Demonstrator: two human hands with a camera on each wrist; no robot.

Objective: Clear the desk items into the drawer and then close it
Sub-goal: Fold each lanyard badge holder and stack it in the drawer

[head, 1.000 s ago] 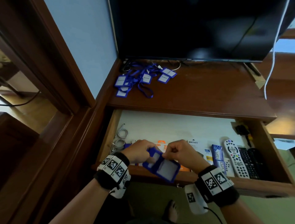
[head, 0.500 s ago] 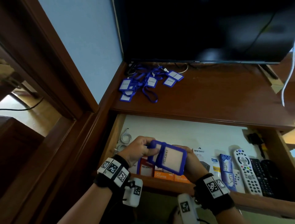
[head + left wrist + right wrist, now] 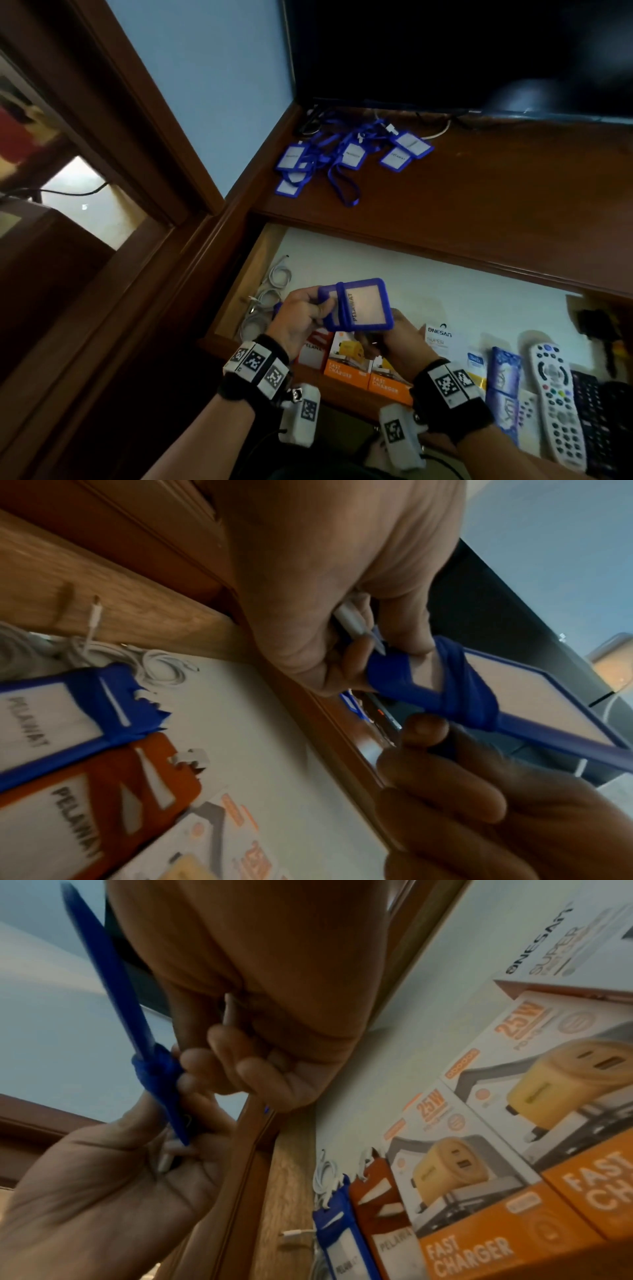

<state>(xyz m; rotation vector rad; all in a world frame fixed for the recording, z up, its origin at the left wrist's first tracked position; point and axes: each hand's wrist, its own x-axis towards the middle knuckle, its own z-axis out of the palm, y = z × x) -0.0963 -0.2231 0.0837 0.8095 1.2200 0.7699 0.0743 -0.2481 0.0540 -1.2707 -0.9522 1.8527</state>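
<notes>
My left hand (image 3: 301, 317) and right hand (image 3: 399, 337) both hold blue badge (image 3: 358, 303), strap wound round it, fingers curled on it. Badge flat-faced, long side points 3 o'clock. Open drawer (image 3: 376, 270) right below. More badges (image 3: 342, 159) on surface at 12 o'clock.

Two orange charger boxes (image 3: 368, 375), three remote controls (image 3: 579, 407).

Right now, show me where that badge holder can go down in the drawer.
Bare liner lies behind the charger boxes, between the white cables and the remotes. The front row is crowded edge to edge. Both hands, left and right, hold the badge holder above it.
</notes>
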